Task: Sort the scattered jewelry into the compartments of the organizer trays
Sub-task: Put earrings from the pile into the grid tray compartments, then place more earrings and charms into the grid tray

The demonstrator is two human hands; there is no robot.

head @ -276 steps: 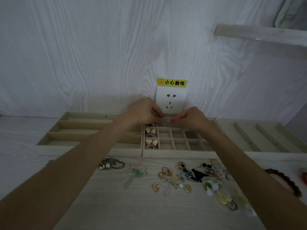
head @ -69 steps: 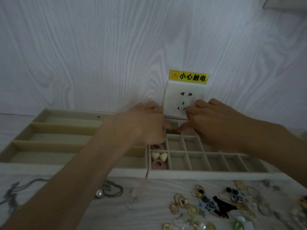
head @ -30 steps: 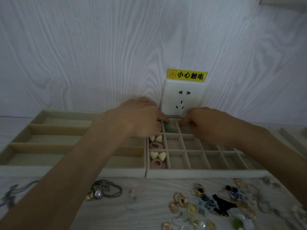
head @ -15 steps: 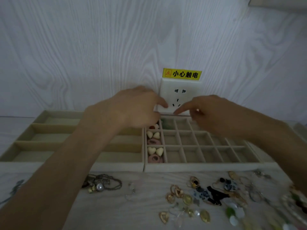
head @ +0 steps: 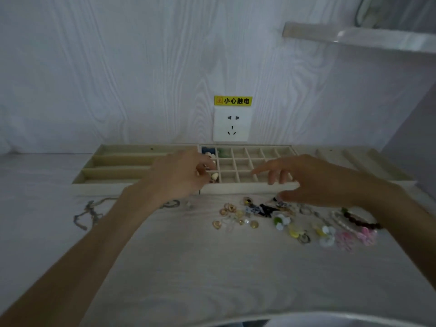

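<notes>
Both hands hang over the near edge of the grid tray (head: pixel 247 188), between one drop and the next pick, as I judge it. The left hand (head: pixel 175 179) has its fingers loosely curled above the tray's left column; whether anything sits between the fingertips I cannot tell. The right hand (head: pixel 313 180) is spread, fingers relaxed and pointing left, holding nothing, just above the loose jewelry (head: pixel 278 220) on the table (head: pixel 188 267). Only the far-left cells are filled: something blue, a green piece (head: pixel 223 152), pale hearts (head: pixel 214 176). The 3-slot long tray (head: pixel 113 168) on the left has no jewelry in any slot that shows, and a chain (head: pixel 86 214) lies near it. Next, most likely, the right hand drops onto the pile: a fine pinch on 1 small piece, lifted clear of its tangled neighbours.
</notes>
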